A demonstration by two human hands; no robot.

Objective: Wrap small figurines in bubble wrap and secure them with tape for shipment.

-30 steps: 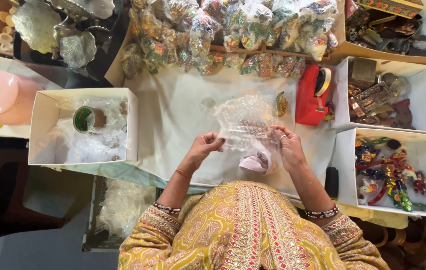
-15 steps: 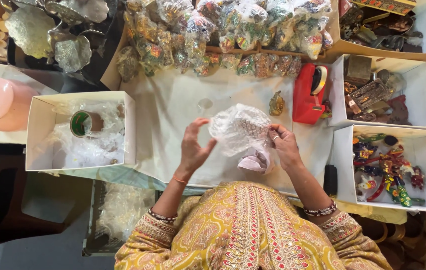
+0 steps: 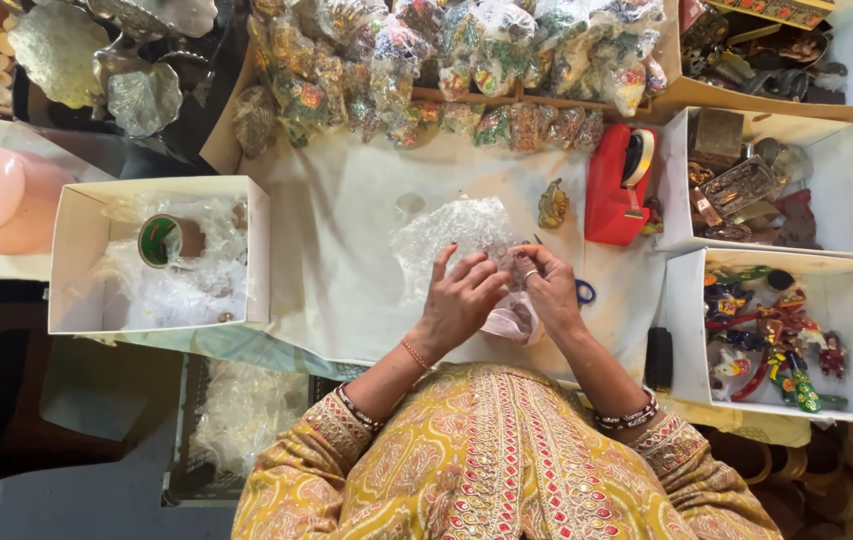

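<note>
A big white cloth covers the table, and everything else sits on it or around it. At the far edge of the cloth lies a long row of small shiny wrapped packets. To the left of the cloth stands a white box with a roll of green tape and clear wrap inside. To the right of the cloth are two more white boxes: the farther one holds dark metal pieces, and the nearer one holds bright painted toy figures. A red tape holder stands on the right part of the cloth, and a small gold figure lies just left of it. Blue scissor handles peek out by the right wrist. In the middle of the cloth, close to the person, lies a sheet of bubble wrap. It bunches up just past the fingertips and spreads away to the left and far side. The left hand rests on the near edge of the wrap with its fingers spread and bent. The right hand is just beside it, touching it, with fingers curled and pinching the wrap where the two hands meet. Both hands are about equally close to the wrap. A small pink thing sits under the hands; I cannot tell what it is.
</note>
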